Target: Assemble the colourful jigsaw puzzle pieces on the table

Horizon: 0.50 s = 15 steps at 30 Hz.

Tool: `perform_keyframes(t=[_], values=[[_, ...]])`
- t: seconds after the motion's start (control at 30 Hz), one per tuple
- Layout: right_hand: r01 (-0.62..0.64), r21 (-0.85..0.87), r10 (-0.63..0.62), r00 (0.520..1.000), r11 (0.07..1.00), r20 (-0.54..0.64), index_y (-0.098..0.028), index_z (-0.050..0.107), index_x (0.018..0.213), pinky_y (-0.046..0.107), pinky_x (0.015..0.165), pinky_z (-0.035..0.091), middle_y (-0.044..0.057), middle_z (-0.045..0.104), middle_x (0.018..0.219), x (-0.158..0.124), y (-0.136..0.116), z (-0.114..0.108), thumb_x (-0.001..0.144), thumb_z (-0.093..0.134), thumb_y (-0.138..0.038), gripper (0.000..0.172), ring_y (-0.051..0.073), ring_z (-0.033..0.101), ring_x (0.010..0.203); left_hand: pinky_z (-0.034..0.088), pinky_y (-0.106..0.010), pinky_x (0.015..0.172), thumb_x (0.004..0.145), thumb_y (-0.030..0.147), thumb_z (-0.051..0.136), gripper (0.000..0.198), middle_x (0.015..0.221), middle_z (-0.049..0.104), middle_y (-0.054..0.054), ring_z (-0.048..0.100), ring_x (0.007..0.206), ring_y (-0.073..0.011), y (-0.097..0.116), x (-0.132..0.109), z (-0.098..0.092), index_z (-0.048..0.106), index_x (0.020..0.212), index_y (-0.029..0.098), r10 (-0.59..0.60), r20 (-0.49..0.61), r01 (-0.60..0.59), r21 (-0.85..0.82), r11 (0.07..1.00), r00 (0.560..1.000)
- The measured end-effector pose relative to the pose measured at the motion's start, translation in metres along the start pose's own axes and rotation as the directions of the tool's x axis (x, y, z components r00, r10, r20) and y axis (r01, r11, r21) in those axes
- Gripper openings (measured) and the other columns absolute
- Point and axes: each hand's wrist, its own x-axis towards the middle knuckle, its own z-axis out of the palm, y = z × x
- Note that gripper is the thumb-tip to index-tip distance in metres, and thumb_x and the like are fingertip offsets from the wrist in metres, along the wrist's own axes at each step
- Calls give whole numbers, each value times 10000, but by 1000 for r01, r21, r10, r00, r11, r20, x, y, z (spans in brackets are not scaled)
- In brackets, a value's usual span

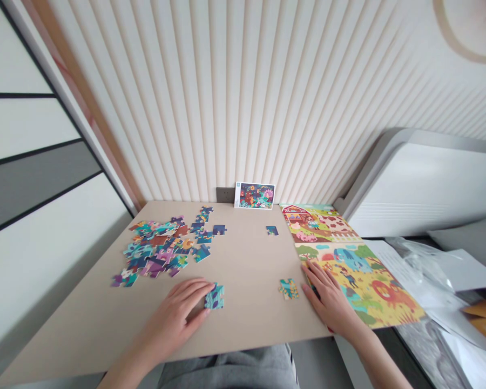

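You are working at a pale bench (243,259), with a loose heap of jigsaw pieces (156,251) lying toward its left edge, apparently spread out so that each picture shows. Your left hand (172,316) is resting near the front edge, its fingers (188,289) lying loosely together, not pinching, with their tips touching a blue-green piece (215,296). They seem to be steadying it on the bench. That piece is squarish, so it is showing no clear long axis. Along the far edge, a picture card (255,195) is standing propped against the wall, seemingly placed where you can see it. A single blue piece (272,230) is lying apart nearby, and a small joined cluster of pieces (289,289) is sitting toward the front, just left of your right hand (332,300). Those fingers (318,275) are spread, their tips reaching a colourful farm puzzle board (348,265), whose long axis is running from the far right corner toward you. You cannot tell whether they are pinching anything.
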Motion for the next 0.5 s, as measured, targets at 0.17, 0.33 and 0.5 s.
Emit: perform_keyframes(t=[0.17, 0.33, 0.5], values=[[13, -6, -12, 1000, 1000, 11, -257, 388, 1556, 564, 1208, 303, 104, 377, 1612, 1, -1, -2, 1039, 429, -444, 552, 275, 318, 1507, 489, -423, 1103, 958, 321, 590, 451, 1381, 618, -60, 555, 1295, -254, 2, 1, -2, 555, 1407, 290, -4, 3, 4, -11, 1000, 1000], [38, 7, -38, 999, 999, -24, -258, 402, 1548, 562, 1196, 322, 112, 402, 1598, 2, -2, -3, 1030, 454, -441, 552, 280, 359, 1487, 480, -423, 1115, 963, 320, 581, 432, 1391, 610, -51, 542, 1310, -249, 2, 1, -3, 564, 1394, 286, -16, 21, 16, -24, 1000, 1000], [28, 8, -28, 1000, 1000, 10, -270, 377, 1562, 569, 1204, 312, 99, 387, 1607, 0, 2, -3, 1030, 456, -452, 568, 279, 336, 1498, 484, -428, 1111, 958, 311, 583, 440, 1374, 619, -65, 551, 1296, -259, 2, 1, -3, 562, 1397, 281, -7, 11, 7, -30, 1000, 1000]])
